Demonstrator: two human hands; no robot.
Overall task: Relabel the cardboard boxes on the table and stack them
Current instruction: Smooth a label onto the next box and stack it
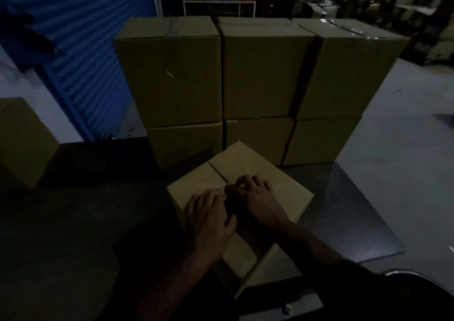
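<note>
Head view: fingers (248, 182) of right hand (255, 203) curled, pinching small item on carton top, too dim to identify. Left hand (208, 212) flat, fingers spread beside it. Cardboard box (290, 195) on dark desk (73, 222); stacked boxes (258, 75) behind.

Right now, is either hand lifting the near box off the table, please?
No, both the left hand and right hand rest flat on top of the near box.

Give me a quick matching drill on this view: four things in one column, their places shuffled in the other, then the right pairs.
1. near box
2. stacked boxes
3. lone box
4. blue shutter

a. far left edge, apart from the rest
b. under the left hand and right hand
c. back left, behind the boxes
d. two tiers behind the near box

Pairs: 1-b, 2-d, 3-a, 4-c
</note>
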